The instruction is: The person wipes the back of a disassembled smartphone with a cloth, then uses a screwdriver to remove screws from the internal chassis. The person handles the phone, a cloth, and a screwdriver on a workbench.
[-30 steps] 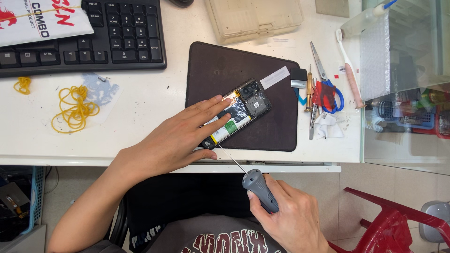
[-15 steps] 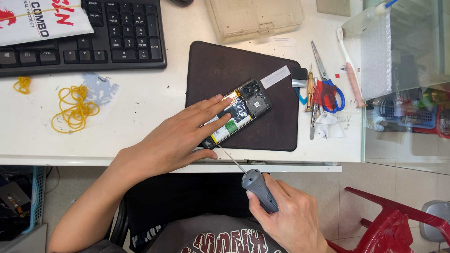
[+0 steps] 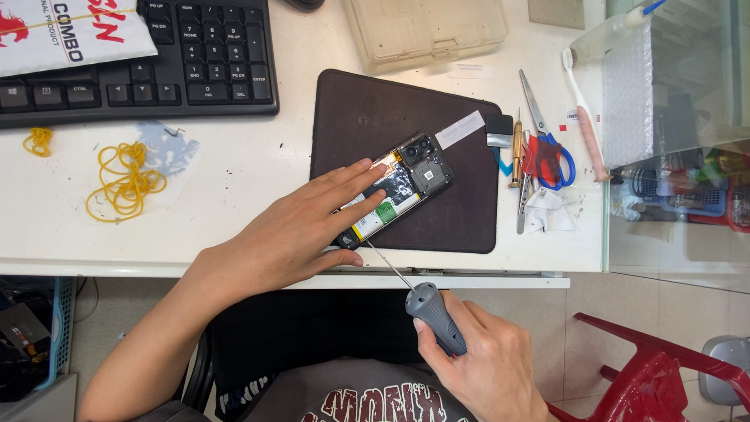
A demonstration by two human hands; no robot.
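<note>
At the far left of the white desk (image 3: 258, 168), a small yellow rubber band (image 3: 37, 141) lies at 9 o'clock from a loose tangle of yellow rubber bands (image 3: 123, 182), which rests against a scrap of clear plastic film (image 3: 168, 148). A black keyboard (image 3: 156, 66) sits at 12 o'clock from the tangle, with a white printed bag (image 3: 66, 31) covering its left end. The left hand (image 3: 301, 230) enters from 7 o'clock and lies flat, fingers extended and spread narrow, pressing down on the lower half of an opened phone (image 3: 394, 190). The phone lies back-up and diagonal on a dark brown mat (image 3: 406, 117), its camera end pointing toward 1 o'clock and its lower end toward 7 o'clock, near the mat's front edge. A white strip of tape (image 3: 459, 130) lies on the mat just at 1 o'clock from the phone's camera end. A clear plastic box (image 3: 426, 31) stands at 12 o'clock from the mat. The right hand (image 3: 484, 363), below the desk edge at 5 o'clock from the phone, is closed fully around the grey handle of a screwdriver (image 3: 433, 316); the thin shaft runs toward 10 o'clock, and its tip meets the phone's lower end beside the left thumb. To the right of the mat lie a brass-coloured tool (image 3: 516, 152), metal tweezers (image 3: 522, 207), scissors with red and blue handles (image 3: 547, 141), and a toothbrush (image 3: 582, 109). A red plastic chair (image 3: 648, 367) stands on the floor at 4 o'clock.
</note>
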